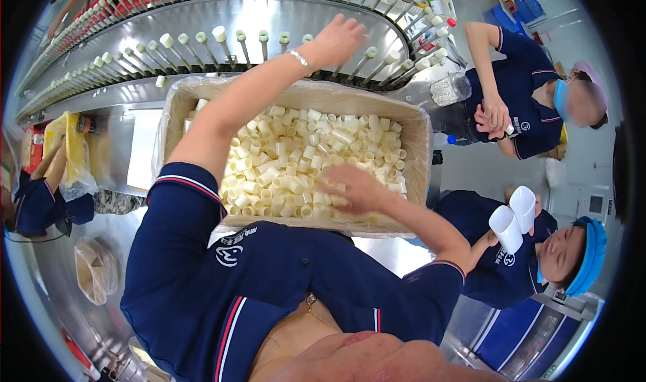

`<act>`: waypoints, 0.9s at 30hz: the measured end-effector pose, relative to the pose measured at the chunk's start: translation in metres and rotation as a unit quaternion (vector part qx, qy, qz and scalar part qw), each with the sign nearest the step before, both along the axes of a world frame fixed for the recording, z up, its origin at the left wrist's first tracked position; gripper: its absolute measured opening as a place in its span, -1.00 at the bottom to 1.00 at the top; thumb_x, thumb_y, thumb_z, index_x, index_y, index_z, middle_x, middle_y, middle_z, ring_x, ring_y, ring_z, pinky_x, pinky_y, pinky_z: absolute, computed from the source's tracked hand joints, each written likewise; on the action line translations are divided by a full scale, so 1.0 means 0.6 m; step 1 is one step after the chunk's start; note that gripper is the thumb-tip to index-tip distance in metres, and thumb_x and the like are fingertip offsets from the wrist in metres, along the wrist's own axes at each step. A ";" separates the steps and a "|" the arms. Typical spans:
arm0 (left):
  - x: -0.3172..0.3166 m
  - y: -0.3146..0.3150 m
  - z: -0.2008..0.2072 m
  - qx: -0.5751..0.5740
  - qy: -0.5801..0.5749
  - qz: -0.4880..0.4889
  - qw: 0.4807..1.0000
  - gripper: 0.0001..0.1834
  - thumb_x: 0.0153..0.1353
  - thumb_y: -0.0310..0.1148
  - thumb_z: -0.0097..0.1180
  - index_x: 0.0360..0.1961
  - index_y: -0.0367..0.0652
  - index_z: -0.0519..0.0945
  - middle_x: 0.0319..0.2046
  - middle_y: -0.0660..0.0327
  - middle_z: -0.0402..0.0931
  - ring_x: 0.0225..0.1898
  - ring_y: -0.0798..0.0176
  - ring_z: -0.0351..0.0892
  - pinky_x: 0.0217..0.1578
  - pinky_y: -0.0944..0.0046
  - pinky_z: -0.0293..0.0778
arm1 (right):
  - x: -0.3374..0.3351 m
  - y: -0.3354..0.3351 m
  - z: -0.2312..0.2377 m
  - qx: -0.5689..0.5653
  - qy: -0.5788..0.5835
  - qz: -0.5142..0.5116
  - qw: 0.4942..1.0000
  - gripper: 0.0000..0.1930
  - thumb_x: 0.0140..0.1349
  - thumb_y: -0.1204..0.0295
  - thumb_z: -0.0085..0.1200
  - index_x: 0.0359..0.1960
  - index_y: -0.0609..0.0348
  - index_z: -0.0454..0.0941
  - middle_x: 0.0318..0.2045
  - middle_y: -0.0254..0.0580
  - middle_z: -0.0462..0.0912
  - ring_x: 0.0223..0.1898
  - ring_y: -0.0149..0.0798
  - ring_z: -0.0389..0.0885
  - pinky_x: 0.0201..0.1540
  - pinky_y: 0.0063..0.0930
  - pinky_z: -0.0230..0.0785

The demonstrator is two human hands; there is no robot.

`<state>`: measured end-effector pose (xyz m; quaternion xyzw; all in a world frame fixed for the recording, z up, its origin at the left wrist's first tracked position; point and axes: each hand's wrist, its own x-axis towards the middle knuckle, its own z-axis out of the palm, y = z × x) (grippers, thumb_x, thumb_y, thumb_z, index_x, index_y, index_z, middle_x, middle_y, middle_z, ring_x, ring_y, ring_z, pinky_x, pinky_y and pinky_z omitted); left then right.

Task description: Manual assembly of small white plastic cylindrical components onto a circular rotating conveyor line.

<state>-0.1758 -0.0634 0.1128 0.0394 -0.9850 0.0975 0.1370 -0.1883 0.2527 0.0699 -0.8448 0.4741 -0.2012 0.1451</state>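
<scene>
My left arm stretches across a lined box to the machine beyond it. At the row of upright pegs, my left hand hangs palm down with its fingers bent and apart. Its underside is hidden, and no held piece shows. My right hand is low over the box, close to or touching the heap of short cream plastic tubes. Motion blurs its fingers, so I cannot make out whether a tube is in them. One nearby peg carries a wider white piece on top.
The pegs curve round a shiny metal table. A clear jar stands right of the box. Two co-workers are on the right; one holds two white scoop-like pieces. Another person is at far left by a yellow bin. A lined bin stands lower left.
</scene>
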 end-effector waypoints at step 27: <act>0.390 0.082 -0.173 0.947 0.000 -0.005 0.321 -0.55 0.40 -0.12 -0.07 0.21 -0.10 0.40 -0.28 0.20 0.55 -0.28 0.30 0.55 -0.22 0.24 0.48 | 0.007 -0.205 -0.097 0.275 -0.559 -0.172 0.763 -0.55 0.23 0.55 0.13 0.17 0.22 0.37 -0.20 -0.37 0.56 -0.26 -0.55 0.52 -0.20 -0.61 0.39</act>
